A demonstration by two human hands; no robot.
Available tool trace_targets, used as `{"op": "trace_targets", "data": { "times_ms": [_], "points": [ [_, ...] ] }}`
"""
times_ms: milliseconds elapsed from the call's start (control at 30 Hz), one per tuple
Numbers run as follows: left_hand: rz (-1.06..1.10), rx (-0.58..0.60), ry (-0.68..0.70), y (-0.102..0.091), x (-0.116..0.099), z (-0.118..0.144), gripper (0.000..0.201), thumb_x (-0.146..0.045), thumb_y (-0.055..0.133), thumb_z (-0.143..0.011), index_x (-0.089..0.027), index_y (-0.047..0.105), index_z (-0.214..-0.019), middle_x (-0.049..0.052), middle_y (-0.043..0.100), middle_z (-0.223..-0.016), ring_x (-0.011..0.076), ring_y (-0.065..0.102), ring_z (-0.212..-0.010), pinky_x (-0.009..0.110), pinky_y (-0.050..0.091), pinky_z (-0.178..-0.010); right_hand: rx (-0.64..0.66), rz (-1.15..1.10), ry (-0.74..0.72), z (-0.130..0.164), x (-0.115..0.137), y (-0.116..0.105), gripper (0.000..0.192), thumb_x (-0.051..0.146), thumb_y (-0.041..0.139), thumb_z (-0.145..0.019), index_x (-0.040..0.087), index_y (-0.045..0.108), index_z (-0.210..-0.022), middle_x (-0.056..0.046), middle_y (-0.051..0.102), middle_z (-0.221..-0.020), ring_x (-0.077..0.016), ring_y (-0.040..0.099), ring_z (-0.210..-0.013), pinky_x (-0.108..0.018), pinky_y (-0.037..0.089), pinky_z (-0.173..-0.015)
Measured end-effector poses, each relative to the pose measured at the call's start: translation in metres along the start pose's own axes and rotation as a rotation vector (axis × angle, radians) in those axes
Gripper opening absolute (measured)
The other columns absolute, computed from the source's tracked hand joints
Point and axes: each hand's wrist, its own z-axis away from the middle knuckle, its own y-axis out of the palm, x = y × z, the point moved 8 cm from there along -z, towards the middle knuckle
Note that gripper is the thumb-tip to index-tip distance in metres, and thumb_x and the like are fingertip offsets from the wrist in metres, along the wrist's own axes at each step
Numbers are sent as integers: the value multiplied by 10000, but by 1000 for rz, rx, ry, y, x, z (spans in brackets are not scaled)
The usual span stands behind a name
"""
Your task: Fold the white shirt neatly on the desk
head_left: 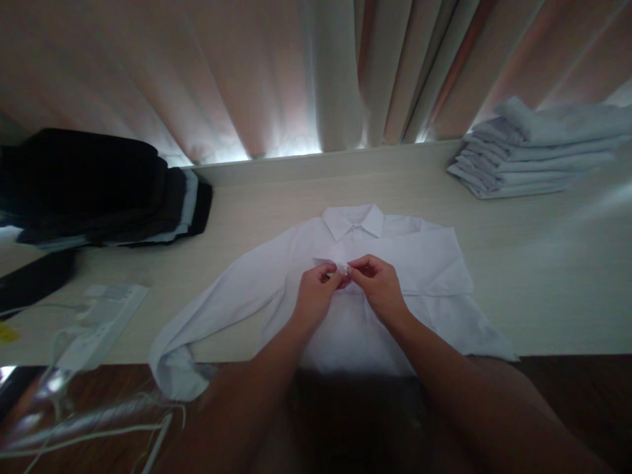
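A white long-sleeved shirt (345,322) lies on the pale tabletop with its collar (353,222) pointing away from me. The sleeve on the right is folded across the chest, and its end appears to reach the middle. There my left hand (316,284) and my right hand (378,284) meet, both closed in a pinch on the white cloth, which looks like the cuff. Whether a button is between the fingertips I cannot make out. On the left, the other sleeve (232,286) stretches outward, and its end hangs over the front edge.
Folded dark clothes (99,184) are stacked at the left, folded white garments (538,151) at the back right. A power strip (103,322) with cables lies near the left front edge. Pink-beige curtains (247,72) hang behind the table (557,276).
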Motion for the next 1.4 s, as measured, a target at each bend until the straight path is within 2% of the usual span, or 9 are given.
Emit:
{"op": "trace_targets", "data": {
  "times_ms": [267, 433, 667, 833, 1000, 1100, 1233, 1400],
  "points": [
    [-222, -42, 114, -2, -19, 8, 188, -293, 738, -787, -169, 707, -649, 7, 663, -569, 155, 602, -544, 228, 359, -495, -18, 78, -30, 2, 7, -2, 108, 286, 702, -779, 191, 703, -830, -51, 734, -781, -209, 695, -728, -343, 562, -710],
    [-231, -27, 139, -1, -19, 7, 187, -289, 696, -820, -179, 707, -669, 13, 688, -629, 179, 651, -616, 232, 391, -535, -22, 76, -42, 3, 10, -1, 117, 284, 704, -783, 189, 711, -852, -44, 732, -793, -199, 691, -731, -326, 559, -700],
    [-318, -28, 177, -3, -23, 5, 208, -298, 681, -810, -183, 683, -637, 7, 670, -609, 164, 587, -575, 241, 343, -540, -7, 112, -48, 4, 8, 0, 131, 305, 698, -795, 191, 718, -857, -42, 731, -803, -195, 684, -740, -325, 550, -708],
    [-461, -47, 243, -4, -24, 3, 250, -251, 637, -811, -192, 587, -573, -24, 559, -535, 149, 500, -543, 259, 293, -559, 13, 176, -61, 4, 9, 1, 135, 323, 692, -805, 199, 719, -851, -41, 731, -803, -197, 674, -740, -326, 535, -701],
    [-533, -59, 286, -2, -18, 2, 270, -186, 626, -801, -206, 493, -567, -33, 468, -554, 151, 430, -565, 269, 267, -587, 98, 294, -93, 2, 12, 3, 113, 316, 676, -824, 211, 718, -832, -32, 729, -793, -196, 673, -732, -326, 532, -695],
    [-561, -53, 306, 0, -13, 1, 264, -154, 612, -816, -212, 485, -591, -22, 474, -607, 161, 429, -598, 275, 270, -603, 119, 361, -138, 1, 15, 3, 102, 306, 677, -822, 216, 713, -855, -29, 725, -797, -193, 680, -735, -328, 549, -712],
    [-612, -18, 320, 2, -8, -1, 237, -141, 605, -840, -216, 522, -632, -3, 498, -656, 183, 461, -649, 283, 311, -645, 143, 432, -177, -1, 17, 3, 200, 275, 678, -811, 219, 730, -995, -35, 729, -828, -190, 681, -744, -338, 554, -757],
    [-590, 56, 329, 6, -7, 4, 163, -169, 614, -857, -213, 587, -702, 22, 569, -719, 196, 527, -706, 285, 363, -694, 194, 500, -113, -11, 5, 0, 152, 227, 649, -792, 209, 762, -892, -33, 740, -777, -187, 670, -706, -317, 528, -696]
  ]
}}
